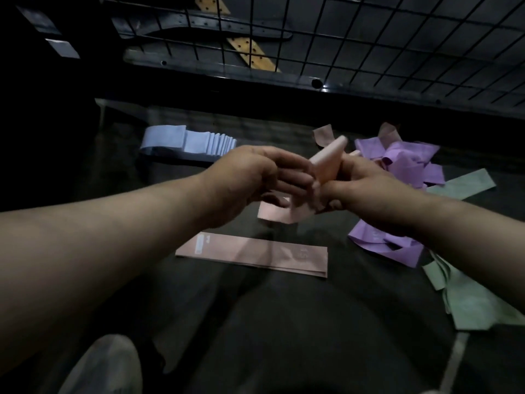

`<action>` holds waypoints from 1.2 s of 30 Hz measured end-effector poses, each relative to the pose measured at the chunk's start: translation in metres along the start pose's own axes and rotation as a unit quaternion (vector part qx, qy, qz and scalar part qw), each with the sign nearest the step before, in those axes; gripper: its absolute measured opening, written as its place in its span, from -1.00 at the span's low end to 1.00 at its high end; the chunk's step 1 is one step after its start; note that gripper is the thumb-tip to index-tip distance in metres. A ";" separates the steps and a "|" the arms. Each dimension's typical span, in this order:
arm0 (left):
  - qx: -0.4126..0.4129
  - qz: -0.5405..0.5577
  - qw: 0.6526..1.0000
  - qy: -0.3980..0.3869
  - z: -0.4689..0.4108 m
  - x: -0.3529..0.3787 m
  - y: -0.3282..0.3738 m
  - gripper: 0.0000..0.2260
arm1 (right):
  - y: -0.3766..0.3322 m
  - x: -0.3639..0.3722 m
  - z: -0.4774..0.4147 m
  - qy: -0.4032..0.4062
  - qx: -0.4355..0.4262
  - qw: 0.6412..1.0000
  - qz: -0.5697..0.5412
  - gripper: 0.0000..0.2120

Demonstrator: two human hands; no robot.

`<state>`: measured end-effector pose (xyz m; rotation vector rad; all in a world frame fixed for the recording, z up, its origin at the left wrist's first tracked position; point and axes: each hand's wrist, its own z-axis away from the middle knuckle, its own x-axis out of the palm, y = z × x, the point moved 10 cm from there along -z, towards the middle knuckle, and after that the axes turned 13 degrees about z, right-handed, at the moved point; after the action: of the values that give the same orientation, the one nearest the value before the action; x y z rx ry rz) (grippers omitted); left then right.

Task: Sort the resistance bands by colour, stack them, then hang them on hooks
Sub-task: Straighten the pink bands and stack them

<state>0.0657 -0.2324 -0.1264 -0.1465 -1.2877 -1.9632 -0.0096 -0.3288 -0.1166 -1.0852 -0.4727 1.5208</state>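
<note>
Both hands meet above the dark surface and hold a folded pink band [326, 166]. My right hand [366, 189] grips its lower part; my left hand [255, 177] pinches it from the left with curled fingers. A loose end of pink band [274, 213] hangs just below the hands. A flat stack of pink bands [252, 254] lies under them, nearer to me. A fanned row of light blue bands [187, 142] sits at the far left. A tangled heap of purple bands [406, 160] lies to the right, with more purple [380, 245] and green bands [477, 300] nearer.
A black wire grid panel [369, 38] stands behind the surface, over dark belts and wooden slats. A long green band [466, 184] stretches out from the purple heap. A pale shoe [105, 365] shows at the bottom left.
</note>
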 end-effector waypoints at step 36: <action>0.012 -0.022 1.000 0.016 0.003 -0.015 -0.006 -0.63 | -0.011 -0.012 0.002 0.122 -0.006 0.987 0.101 -0.85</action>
<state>0.0715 -0.2209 -0.1365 -0.0751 -1.3039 -1.9784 -0.0062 -0.3366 -0.1024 -1.3407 -0.2068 1.5336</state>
